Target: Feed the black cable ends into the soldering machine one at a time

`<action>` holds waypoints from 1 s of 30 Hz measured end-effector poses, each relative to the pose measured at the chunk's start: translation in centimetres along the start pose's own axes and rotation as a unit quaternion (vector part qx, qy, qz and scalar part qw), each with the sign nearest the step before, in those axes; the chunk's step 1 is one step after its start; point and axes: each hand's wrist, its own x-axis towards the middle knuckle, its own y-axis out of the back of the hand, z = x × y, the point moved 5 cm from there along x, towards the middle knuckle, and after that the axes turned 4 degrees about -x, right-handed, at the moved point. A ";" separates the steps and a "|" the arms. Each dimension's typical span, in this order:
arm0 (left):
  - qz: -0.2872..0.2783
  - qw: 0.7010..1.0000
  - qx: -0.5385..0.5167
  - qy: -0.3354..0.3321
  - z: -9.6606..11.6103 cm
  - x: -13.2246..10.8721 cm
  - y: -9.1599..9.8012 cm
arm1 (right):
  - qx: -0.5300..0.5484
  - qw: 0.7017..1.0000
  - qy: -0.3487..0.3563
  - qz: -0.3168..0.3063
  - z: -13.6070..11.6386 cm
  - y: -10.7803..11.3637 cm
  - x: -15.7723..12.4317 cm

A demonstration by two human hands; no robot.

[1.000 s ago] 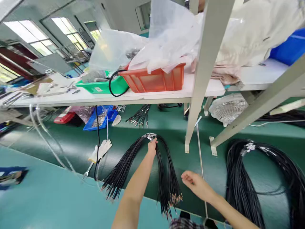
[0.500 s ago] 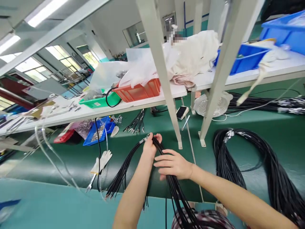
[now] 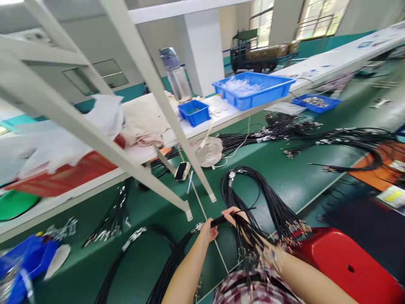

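My left hand is closed around a bundle of black cables, near a silvery-white banded part of it. A short way to the right, my right hand grips the same bundle. Past that hand the cables fan out and hang toward my lap, their stripped, coloured wire ends blurred. A looped bundle of black cables lies on the green worktop just beyond my right hand. To the left, another cable bundle rests in a curve with a silvery-white band.
White metal posts stand between me and a raised shelf. On it are a small blue bin, a large blue tray and a red bin. A phone and a fan sit beneath. A red stool is at my right.
The view has swung to the right. My right hand, its fingers spread over the cables before, is now closed on them. The bundle has moved right, and its wire ends now show near my lap.
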 end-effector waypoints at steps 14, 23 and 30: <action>-0.165 0.915 0.293 -0.221 0.8 -15.2 -1.8 | 0.173 0.952 -0.114 -0.225 -6.0 1.6 -3.6; -0.300 0.844 0.164 -0.413 3.2 -23.3 -6.8 | 0.186 0.891 -0.136 -0.390 -6.6 -1.0 -5.3; -0.296 0.862 0.113 -0.396 3.0 -23.2 -5.5 | 0.269 0.840 -0.153 -0.445 -6.6 -0.9 -5.3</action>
